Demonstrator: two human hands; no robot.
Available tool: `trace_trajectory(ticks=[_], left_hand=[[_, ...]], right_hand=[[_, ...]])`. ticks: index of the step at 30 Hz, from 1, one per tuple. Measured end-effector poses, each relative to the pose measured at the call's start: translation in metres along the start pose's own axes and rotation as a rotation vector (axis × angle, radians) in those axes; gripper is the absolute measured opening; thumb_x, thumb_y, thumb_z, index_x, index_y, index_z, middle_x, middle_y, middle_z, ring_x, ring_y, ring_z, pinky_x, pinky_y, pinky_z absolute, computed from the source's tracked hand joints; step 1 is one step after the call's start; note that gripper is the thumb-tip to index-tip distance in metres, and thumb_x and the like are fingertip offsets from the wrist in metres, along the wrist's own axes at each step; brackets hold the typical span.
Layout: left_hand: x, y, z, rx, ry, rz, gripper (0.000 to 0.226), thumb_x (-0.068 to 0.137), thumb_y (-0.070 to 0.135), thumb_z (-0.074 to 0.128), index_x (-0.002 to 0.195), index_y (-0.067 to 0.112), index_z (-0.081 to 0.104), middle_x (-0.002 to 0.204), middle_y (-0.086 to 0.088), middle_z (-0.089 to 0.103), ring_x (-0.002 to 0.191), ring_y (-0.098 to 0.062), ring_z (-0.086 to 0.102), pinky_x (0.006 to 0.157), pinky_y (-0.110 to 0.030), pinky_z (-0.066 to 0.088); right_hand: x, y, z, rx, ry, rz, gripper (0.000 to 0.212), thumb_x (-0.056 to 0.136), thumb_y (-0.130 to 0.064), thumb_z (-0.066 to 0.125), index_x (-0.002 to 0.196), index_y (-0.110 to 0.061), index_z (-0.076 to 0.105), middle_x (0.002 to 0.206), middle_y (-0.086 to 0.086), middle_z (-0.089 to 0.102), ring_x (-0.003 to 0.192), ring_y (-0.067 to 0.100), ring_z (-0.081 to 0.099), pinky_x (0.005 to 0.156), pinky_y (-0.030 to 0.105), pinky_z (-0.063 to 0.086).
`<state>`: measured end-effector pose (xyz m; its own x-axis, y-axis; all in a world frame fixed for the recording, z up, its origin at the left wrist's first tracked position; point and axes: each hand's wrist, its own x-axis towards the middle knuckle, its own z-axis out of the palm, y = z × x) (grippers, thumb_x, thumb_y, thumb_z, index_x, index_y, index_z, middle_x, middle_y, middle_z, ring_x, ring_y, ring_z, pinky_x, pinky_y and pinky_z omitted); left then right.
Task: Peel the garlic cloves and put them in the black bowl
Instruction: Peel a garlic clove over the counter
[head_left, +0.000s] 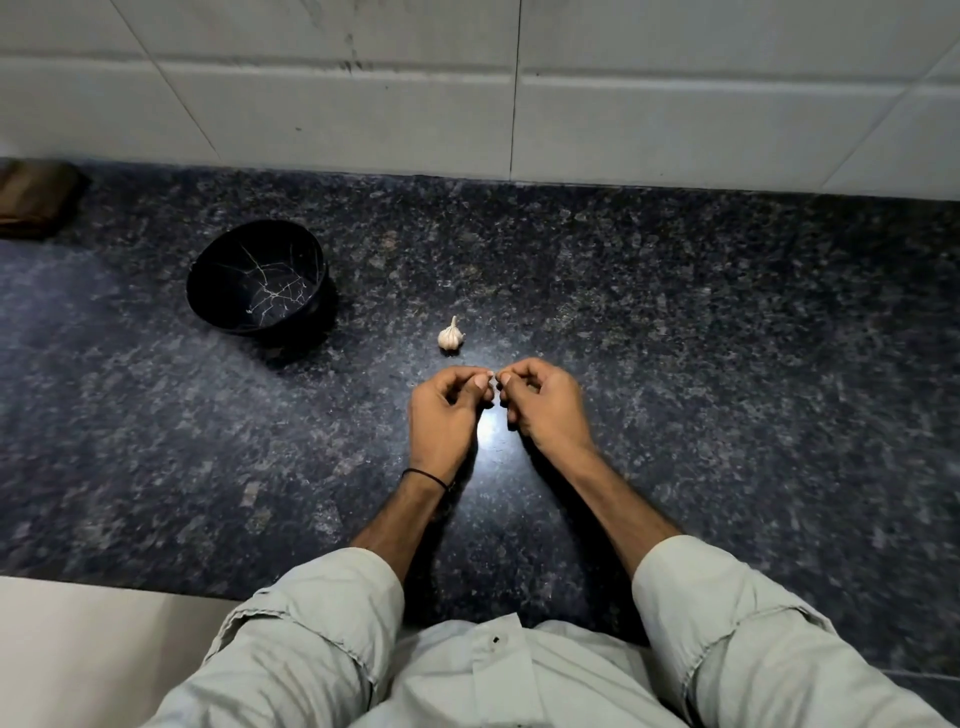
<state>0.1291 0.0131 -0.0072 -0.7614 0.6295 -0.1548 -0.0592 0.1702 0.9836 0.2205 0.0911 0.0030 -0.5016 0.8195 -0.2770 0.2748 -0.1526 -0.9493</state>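
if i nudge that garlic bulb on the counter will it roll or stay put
Probably wobbles rather than rolls far: the garlic bulb is lumpy, with a stalk sticking up. Likely light, being small beside the black bowl. The polished countertop may let it slide; its papery skin could flake.

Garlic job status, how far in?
Done: nothing yet, the black bowl shows no cloves. In hand: left hand and right hand pinch something small and pale between their fingertips, likely a clove, too small to confirm. Left: the garlic bulb sits on the counter beyond the hands, still to be peeled.
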Motion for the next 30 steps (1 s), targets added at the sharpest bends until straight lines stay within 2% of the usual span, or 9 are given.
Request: trace_trajectory(ticks=[3, 6, 8, 11, 16, 21, 25, 30], left_hand=[[0.000, 0.001, -0.001, 0.056, -0.001, 0.021, 0.013, 0.093, 0.002, 0.063, 0.085, 0.006, 0.073, 0.074, -0.003, 0.071, 0.070, -0.011, 0.065, 0.070, -0.021, 0.053], [0.000, 0.001, -0.001, 0.090, 0.007, 0.026, 0.014, 0.092, 0.004, 0.065, 0.086, 0.012, 0.074, 0.079, 0.003, 0.074, 0.076, -0.009, 0.069, 0.074, -0.020, 0.055], [0.001, 0.001, -0.001, 0.095, 0.015, 0.016, 0.013, 0.091, 0.004, 0.066, 0.089, 0.014, 0.075, 0.084, 0.005, 0.074, 0.081, -0.006, 0.070, 0.077, -0.019, 0.055], [0.000, 0.003, -0.001, 0.077, 0.010, 0.003, 0.011, 0.090, 0.002, 0.067, 0.093, 0.008, 0.075, 0.086, 0.005, 0.074, 0.080, 0.000, 0.069, 0.076, -0.014, 0.053], [0.001, 0.004, -0.003, -0.001, -0.001, -0.028, 0.011, 0.088, -0.002, 0.068, 0.093, 0.005, 0.075, 0.087, -0.004, 0.075, 0.080, -0.007, 0.070, 0.075, -0.018, 0.054], [0.000, 0.006, -0.002, -0.114, -0.004, -0.070, 0.013, 0.088, -0.010, 0.064, 0.097, -0.006, 0.071, 0.087, -0.014, 0.074, 0.080, -0.014, 0.071, 0.075, -0.022, 0.056], [-0.001, 0.003, -0.002, -0.036, -0.044, -0.028, 0.013, 0.088, -0.005, 0.067, 0.097, 0.002, 0.074, 0.088, -0.004, 0.076, 0.083, -0.010, 0.071, 0.079, -0.021, 0.056], [-0.003, 0.003, -0.003, -0.011, -0.038, -0.001, 0.013, 0.086, -0.002, 0.071, 0.089, 0.009, 0.076, 0.081, 0.002, 0.076, 0.079, -0.009, 0.071, 0.075, -0.020, 0.055]], right_hand=[[-0.003, 0.001, -0.001, 0.016, -0.002, -0.025, 0.013, 0.100, -0.011, 0.056, 0.093, -0.005, 0.064, 0.060, 0.012, 0.059, 0.041, 0.010, 0.044, 0.039, 0.022, 0.033], [-0.007, 0.004, -0.003, -0.005, -0.016, -0.120, 0.011, 0.100, -0.014, 0.058, 0.094, -0.008, 0.065, 0.061, 0.017, 0.061, 0.045, 0.015, 0.049, 0.042, 0.027, 0.039], [-0.007, 0.009, -0.002, -0.079, -0.009, -0.167, 0.008, 0.098, -0.016, 0.062, 0.093, -0.011, 0.066, 0.062, 0.013, 0.063, 0.048, 0.014, 0.053, 0.045, 0.028, 0.045], [-0.004, 0.014, 0.000, -0.176, 0.036, -0.201, 0.007, 0.096, -0.016, 0.065, 0.091, -0.012, 0.068, 0.062, 0.004, 0.064, 0.052, 0.007, 0.056, 0.052, 0.023, 0.045], [-0.002, 0.014, 0.002, -0.069, 0.034, -0.135, 0.008, 0.097, -0.015, 0.063, 0.093, -0.011, 0.069, 0.063, 0.001, 0.064, 0.051, 0.009, 0.054, 0.050, 0.022, 0.043], [0.001, 0.003, -0.004, 0.113, -0.072, -0.008, 0.013, 0.098, -0.003, 0.058, 0.096, 0.006, 0.067, 0.065, 0.006, 0.060, 0.043, 0.006, 0.045, 0.040, 0.016, 0.034], [0.003, -0.001, -0.005, 0.134, -0.084, 0.035, 0.013, 0.097, -0.001, 0.058, 0.092, 0.006, 0.066, 0.062, 0.007, 0.057, 0.039, 0.007, 0.044, 0.037, 0.016, 0.032], [0.004, -0.002, -0.006, 0.122, -0.113, 0.080, 0.014, 0.098, -0.004, 0.059, 0.086, -0.002, 0.066, 0.059, 0.007, 0.058, 0.034, 0.008, 0.041, 0.034, 0.018, 0.027]])
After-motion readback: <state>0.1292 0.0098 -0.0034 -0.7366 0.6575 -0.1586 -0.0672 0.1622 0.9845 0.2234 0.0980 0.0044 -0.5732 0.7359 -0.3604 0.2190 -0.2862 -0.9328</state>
